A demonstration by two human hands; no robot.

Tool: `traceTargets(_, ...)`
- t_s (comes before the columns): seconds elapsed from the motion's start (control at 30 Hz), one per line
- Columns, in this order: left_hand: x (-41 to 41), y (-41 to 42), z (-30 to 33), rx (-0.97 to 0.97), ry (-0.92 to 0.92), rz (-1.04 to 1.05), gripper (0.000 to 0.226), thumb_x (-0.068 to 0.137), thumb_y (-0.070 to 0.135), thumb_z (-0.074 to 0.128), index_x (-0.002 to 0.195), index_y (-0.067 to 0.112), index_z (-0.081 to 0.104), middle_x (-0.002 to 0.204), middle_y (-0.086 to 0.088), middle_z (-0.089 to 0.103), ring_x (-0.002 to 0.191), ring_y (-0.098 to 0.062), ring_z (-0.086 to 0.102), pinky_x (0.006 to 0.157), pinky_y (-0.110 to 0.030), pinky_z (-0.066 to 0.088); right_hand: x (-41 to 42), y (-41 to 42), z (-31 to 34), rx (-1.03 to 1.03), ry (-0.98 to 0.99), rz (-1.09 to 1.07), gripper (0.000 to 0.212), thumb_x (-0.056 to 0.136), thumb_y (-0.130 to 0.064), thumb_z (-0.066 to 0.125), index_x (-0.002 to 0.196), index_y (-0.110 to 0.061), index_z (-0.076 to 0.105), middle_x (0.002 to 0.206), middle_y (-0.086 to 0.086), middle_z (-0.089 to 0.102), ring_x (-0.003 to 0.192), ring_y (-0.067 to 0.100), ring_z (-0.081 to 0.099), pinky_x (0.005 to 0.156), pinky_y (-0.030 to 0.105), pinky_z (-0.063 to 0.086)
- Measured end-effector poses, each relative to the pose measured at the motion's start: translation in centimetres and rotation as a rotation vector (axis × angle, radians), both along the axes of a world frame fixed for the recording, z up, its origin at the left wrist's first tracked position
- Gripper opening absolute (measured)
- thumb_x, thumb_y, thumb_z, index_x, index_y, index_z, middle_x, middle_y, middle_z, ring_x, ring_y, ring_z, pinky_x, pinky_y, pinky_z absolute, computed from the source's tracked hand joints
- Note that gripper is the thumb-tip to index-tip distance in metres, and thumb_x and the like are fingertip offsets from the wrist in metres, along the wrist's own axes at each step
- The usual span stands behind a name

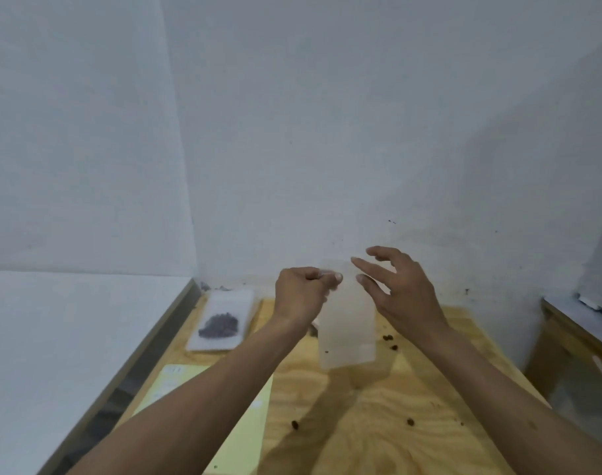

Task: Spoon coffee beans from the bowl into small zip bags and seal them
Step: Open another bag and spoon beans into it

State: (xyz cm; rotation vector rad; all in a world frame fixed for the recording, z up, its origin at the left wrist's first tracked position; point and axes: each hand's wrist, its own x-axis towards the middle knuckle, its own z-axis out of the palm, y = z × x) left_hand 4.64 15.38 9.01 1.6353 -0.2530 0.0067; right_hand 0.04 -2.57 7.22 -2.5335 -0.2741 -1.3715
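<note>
My left grip [301, 291] pinches the empty zip bag [347, 332] at its top edge. My right grip [394, 286], fingers spread, holds nothing; it should pinch the opposite lip to open the mouth.

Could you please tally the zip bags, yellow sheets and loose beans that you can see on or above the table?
Zip bags: 2, held empty bag, filled bag
Yellow sheets: 1
Loose beans: about 6, e.g.
Total: about 9

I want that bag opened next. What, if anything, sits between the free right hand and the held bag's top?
Nothing visible. The right hand hovers open beside the bag, which the left hand pinches at its top.
</note>
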Motion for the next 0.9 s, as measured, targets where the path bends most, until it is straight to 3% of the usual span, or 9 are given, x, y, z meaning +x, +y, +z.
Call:
traceTargets(0.07,0.1,0.8,-0.2,0.010,0.015,0.000,0.014,0.082,0.023,0.082,0.073,0.013,0.080,0.079,-0.008,0.076,0.060,-0.014,0.060,0.053,-0.023,0.051,0.2,1.1,0.0,0.012,-0.038,0.003,0.020,0.084,-0.018,0.083,0.104,-0.022,0.080,0.108,-0.001,0.070,0.096,0.012,0.056,0.078,0.030,0.043)
traceTargets(0.2,0.1,2.1,-0.7,0.071,0.040,-0.080,0.021,0.083,0.025,0.081,0.072,0.008,0.076,0.063,0.008,0.068,0.058,-0.010,0.056,0.060,-0.025,0.047,0.8,2.1,0.0,0.018,-0.013,-0.009,0.011,0.084,-0.014,0.082,0.084,-0.021,0.074,0.084,-0.007,0.064,0.079,0.014,0.054,0.072,0.023,0.033)
traceTargets(0.33,0.6,3.1,-1.2,0.073,0.045,-0.140,0.023,0.084,0.022,0.081,0.070,0.006,0.073,0.058,0.012,0.064,0.053,-0.008,0.052,0.061,-0.023,0.044,1.7,2.1,-0.5,-0.116,0.001,0.015,0.017,0.083,-0.003,0.080,0.085,-0.017,0.070,0.079,-0.007,0.066,0.072,0.019,0.057,0.069,0.027,0.032)
traceTargets(0.43,0.7,3.4,-1.3,0.059,0.053,-0.177,0.023,0.087,0.018,0.079,0.074,0.000,0.074,0.054,0.011,0.063,0.050,-0.007,0.051,0.054,-0.014,0.044,2.3,2.2,-1.3,-0.158,-0.015,0.037,0.024,0.079,0.010,0.076,0.088,-0.012,0.071,0.079,-0.003,0.068,0.070,0.023,0.060,0.069,0.033,0.040)
traceTargets(0.67,0.9,3.6,-0.2,0.031,0.166,-0.241,0.064,0.095,0.055,0.059,0.087,-0.007,0.076,0.083,-0.014,0.078,0.074,-0.025,0.072,0.076,-0.033,0.061,2.6,2.0,-1.9,-0.225,-0.094,0.049,0.017,0.081,0.006,0.069,0.086,-0.010,0.073,0.075,0.000,0.071,0.064,0.024,0.062,0.068,0.033,0.042)
traceTargets(0.77,1.6,3.7,0.5,0.113,0.191,-0.266,0.049,0.095,0.036,0.062,0.093,-0.011,0.074,0.084,-0.017,0.078,0.073,-0.029,0.068,0.080,-0.040,0.061,2.8,2.1,-2.0,-0.296,-0.147,0.043,0.026,0.074,0.014,0.074,0.085,-0.010,0.074,0.074,0.001,0.069,0.065,0.025,0.062,0.068,0.034,0.043)
traceTargets(0.9,2.2,3.8,0.3,0.173,0.195,-0.239,0.036,0.090,0.012,0.055,0.088,-0.020,0.069,0.080,-0.021,0.076,0.061,-0.026,0.063,0.066,-0.033,0.061,2.7,2.4,-2.4,-0.328,-0.188,0.042,0.031,0.072,0.016,0.072,0.085,-0.012,0.074,0.087,0.001,0.072,0.072,0.024,0.065,0.071,0.033,0.046)
